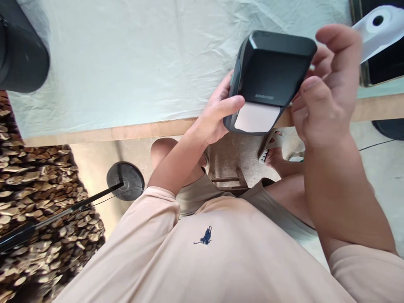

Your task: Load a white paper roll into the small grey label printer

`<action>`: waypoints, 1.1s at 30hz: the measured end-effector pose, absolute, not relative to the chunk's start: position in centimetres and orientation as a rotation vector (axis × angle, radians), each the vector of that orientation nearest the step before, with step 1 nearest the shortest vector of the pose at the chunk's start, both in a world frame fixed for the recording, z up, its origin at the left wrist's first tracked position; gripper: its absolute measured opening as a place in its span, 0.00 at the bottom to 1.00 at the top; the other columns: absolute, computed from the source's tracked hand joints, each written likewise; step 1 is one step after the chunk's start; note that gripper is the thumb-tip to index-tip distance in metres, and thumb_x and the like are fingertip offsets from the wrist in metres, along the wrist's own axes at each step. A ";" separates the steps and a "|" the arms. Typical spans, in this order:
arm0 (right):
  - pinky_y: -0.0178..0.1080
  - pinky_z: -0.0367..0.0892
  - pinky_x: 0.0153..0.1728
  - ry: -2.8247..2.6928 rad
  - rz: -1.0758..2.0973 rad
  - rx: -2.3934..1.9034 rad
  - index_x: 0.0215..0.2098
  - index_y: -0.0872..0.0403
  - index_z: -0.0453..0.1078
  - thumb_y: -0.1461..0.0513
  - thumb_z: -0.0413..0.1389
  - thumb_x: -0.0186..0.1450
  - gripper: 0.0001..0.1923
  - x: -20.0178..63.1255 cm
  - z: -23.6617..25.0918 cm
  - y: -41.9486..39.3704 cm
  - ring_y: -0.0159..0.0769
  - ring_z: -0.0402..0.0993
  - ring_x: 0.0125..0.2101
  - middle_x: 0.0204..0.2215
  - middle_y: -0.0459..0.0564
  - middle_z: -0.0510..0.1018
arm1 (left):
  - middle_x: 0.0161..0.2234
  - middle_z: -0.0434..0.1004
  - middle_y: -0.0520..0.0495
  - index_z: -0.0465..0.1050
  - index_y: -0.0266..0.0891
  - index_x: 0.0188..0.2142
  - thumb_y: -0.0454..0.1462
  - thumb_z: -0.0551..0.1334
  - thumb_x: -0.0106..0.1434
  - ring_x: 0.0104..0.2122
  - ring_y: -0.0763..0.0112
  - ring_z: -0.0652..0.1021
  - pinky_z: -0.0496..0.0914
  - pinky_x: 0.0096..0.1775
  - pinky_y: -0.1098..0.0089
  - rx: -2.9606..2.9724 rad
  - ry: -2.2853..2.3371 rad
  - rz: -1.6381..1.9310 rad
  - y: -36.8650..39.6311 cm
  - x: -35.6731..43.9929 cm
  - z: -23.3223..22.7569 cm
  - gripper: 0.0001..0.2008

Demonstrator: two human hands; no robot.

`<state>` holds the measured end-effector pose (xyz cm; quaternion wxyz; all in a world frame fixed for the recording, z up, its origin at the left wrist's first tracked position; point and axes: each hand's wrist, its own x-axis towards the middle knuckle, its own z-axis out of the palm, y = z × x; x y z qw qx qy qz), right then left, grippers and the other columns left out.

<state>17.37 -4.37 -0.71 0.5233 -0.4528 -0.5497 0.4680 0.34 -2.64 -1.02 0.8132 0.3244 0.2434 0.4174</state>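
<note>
A black handheld label printer [268, 75] with a pale panel at its near end is held tilted above the table's front edge. My left hand [217, 111] is closed around its left side, the thumb lying over the front near the pale panel. At the printer's right edge is my right hand [330, 84], its fingers curled and the thumb bent toward them. A small whitish spot shows between those fingers, blurred and too small to name. The printer's edge partly hides the right fingertips.
A white sheet covers the table [126, 75], whose wooden edge [126, 132] faces me. A white roll-like object with a dark hole [386, 23] lies over a dark tray [383, 69]. A dark rounded object [22, 50] stands at left. Below are a round-based stand [126, 181] and stacked firewood [38, 202].
</note>
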 end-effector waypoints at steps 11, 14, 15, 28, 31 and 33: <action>0.27 0.67 0.34 -1.331 1.320 -1.009 0.53 0.44 0.45 0.53 0.57 0.50 0.36 15.9 -1.0 -4.7 0.19 0.66 0.35 0.45 0.43 0.64 | 0.29 0.71 0.51 0.65 0.41 0.43 0.35 0.55 0.56 0.26 0.76 0.73 0.63 0.27 0.75 0.669 0.631 0.872 -3.1 0.4 -0.4 0.13; 0.28 0.68 0.37 -1.303 1.255 -1.060 0.52 0.46 0.48 0.52 0.56 0.50 0.34 15.7 -1.1 -4.7 0.21 0.66 0.39 0.44 0.43 0.64 | 0.26 0.68 0.54 0.64 0.39 0.44 0.34 0.53 0.58 0.25 0.79 0.74 0.63 0.26 0.78 0.715 0.594 0.870 -3.0 0.4 -0.5 0.13; 0.28 0.68 0.38 -1.301 1.235 -1.068 0.51 0.47 0.49 0.52 0.55 0.51 0.32 15.5 -1.1 -4.7 0.21 0.66 0.40 0.44 0.43 0.64 | 0.25 0.68 0.55 0.64 0.39 0.44 0.34 0.52 0.59 0.25 0.78 0.75 0.63 0.26 0.79 0.729 0.586 0.861 -2.9 0.4 -0.5 0.12; 0.30 0.66 0.50 -1.537 0.952 -1.006 0.56 0.39 0.46 0.53 0.54 0.53 0.35 16.2 -1.4 -4.5 0.30 0.50 0.59 0.58 0.38 0.46 | 0.29 0.73 0.47 0.67 0.44 0.27 0.46 0.52 0.57 0.57 0.62 0.61 0.65 0.54 0.64 0.507 0.722 0.872 -2.4 0.5 -0.5 0.11; 0.32 0.62 0.56 -1.533 1.001 -1.009 0.56 0.38 0.48 0.56 0.54 0.54 0.33 16.4 -0.7 -4.7 0.30 0.46 0.61 0.57 0.37 0.48 | 0.22 0.68 0.48 0.63 0.43 0.23 0.46 0.54 0.56 0.56 0.60 0.61 0.64 0.54 0.63 0.520 0.721 0.899 -2.3 0.5 -0.4 0.12; 0.34 0.60 0.58 -1.523 1.007 -1.034 0.56 0.40 0.49 0.56 0.53 0.54 0.32 16.5 -0.5 -4.8 0.30 0.48 0.60 0.57 0.39 0.51 | 0.20 0.66 0.48 0.61 0.42 0.21 0.45 0.55 0.55 0.55 0.59 0.63 0.65 0.53 0.63 0.503 0.729 0.877 -2.4 0.5 -0.5 0.12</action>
